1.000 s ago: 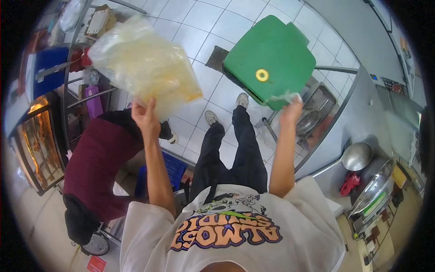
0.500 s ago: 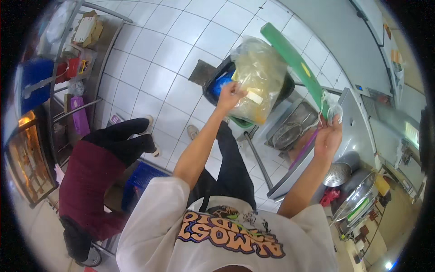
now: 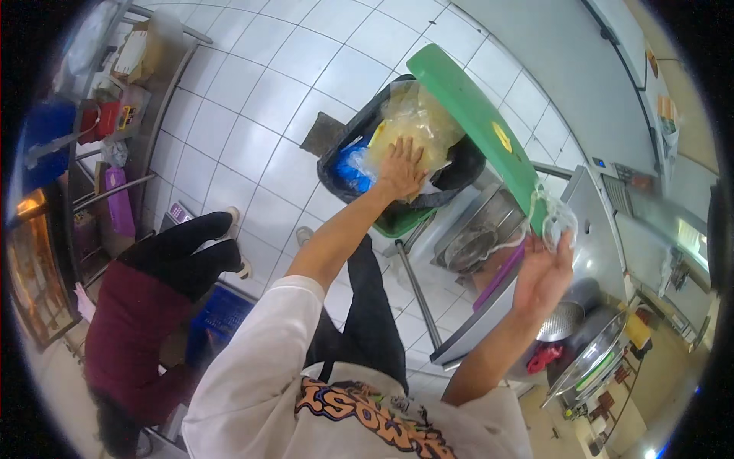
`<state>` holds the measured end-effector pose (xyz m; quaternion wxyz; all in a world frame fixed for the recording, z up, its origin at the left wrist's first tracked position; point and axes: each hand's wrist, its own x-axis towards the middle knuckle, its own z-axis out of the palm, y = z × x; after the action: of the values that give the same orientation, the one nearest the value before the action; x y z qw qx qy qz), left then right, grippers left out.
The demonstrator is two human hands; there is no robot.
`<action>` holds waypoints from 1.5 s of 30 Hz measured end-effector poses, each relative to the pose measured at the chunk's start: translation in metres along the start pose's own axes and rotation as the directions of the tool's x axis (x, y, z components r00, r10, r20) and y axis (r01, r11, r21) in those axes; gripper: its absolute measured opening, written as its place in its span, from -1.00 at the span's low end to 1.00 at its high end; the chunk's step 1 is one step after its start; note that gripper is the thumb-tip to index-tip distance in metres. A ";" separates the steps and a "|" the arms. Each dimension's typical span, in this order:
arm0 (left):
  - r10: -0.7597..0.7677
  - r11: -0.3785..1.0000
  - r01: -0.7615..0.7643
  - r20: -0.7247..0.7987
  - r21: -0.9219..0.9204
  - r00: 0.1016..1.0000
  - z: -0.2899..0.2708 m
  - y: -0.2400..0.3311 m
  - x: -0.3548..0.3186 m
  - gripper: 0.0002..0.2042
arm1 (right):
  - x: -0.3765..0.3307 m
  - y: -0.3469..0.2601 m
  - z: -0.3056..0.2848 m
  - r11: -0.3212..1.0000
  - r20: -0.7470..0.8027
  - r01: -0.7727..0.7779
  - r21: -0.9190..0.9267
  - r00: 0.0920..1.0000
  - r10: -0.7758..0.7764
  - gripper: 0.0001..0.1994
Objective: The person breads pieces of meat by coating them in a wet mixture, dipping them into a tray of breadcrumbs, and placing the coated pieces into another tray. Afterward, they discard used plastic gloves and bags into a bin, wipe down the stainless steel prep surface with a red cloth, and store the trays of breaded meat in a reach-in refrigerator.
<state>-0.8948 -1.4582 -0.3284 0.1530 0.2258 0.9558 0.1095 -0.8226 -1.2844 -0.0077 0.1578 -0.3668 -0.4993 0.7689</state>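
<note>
Head view: a clear plastic bag (image 3: 413, 122) of pale yellow stuff sits in the black-lined bin (image 3: 459, 172), far centre. On it the left hand (image 3: 399, 170) presses flat, fingers spread wide. Right of it, the right hand (image 3: 541, 271) pinches crumpled clear plastic (image 3: 556, 219) against the raised green lid (image 3: 478, 126). A crouching person in maroon (image 3: 130, 336) is near left.

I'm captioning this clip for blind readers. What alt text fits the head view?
Seen from above, the left hand presses a clear plastic bag into a black-lined bin, while the right hand holds the green lid open. Another person in a maroon top crouches on the tiled floor.
</note>
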 end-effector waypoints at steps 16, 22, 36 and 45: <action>-0.140 0.969 0.141 0.020 -0.205 0.990 0.004 0.031 0.012 -0.52 | 0.020 0.015 -0.035 0.969 0.010 0.067 0.237 0.997 -0.071 -0.66; -0.580 0.220 0.234 0.066 -0.947 0.812 -0.098 0.019 -0.149 -0.75 | 0.020 0.202 -0.039 0.946 -0.192 -0.156 0.284 0.957 0.215 -0.81; -0.574 0.592 0.366 -0.057 -0.718 0.817 -0.143 -0.076 -0.416 -0.67 | -0.228 0.311 -0.157 0.501 -0.004 -0.779 0.378 0.539 0.842 -0.67; 0.333 0.530 -0.554 -0.444 -0.642 0.832 -0.211 0.171 -0.404 -0.63 | -0.328 0.117 -0.164 0.506 0.275 -0.513 0.694 0.838 0.472 -0.30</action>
<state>-0.5552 -1.5267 0.0137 0.0684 0.3628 0.7435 0.5576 -0.4663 -1.4305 -0.0158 0.0559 -0.3762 -0.0190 0.9246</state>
